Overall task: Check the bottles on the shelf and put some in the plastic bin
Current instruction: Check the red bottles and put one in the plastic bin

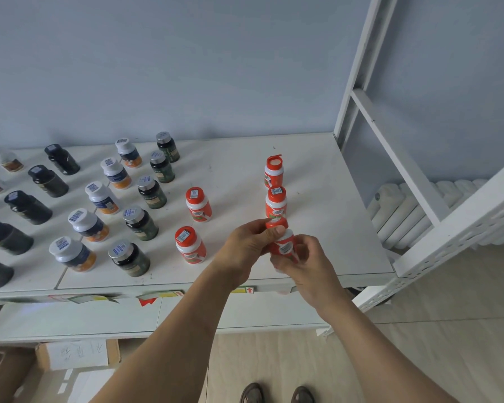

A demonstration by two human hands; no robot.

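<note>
your left hand (249, 242) fingers curl round the red-capped bottle (282, 242) cap, right hand (306, 263) fingers grip its body, above the shelf (317, 175) front edge.

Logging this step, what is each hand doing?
Left hand: grips the cap of the red bottle.
Right hand: grips the same bottle's body.

A storeroom, by the look of it; rows of barcoded bottles (134, 216) on a white metal shelf (317, 170); cardboard boxes (76, 354) beneath; radiator (413, 205) against a bare wall (186, 68).
</note>
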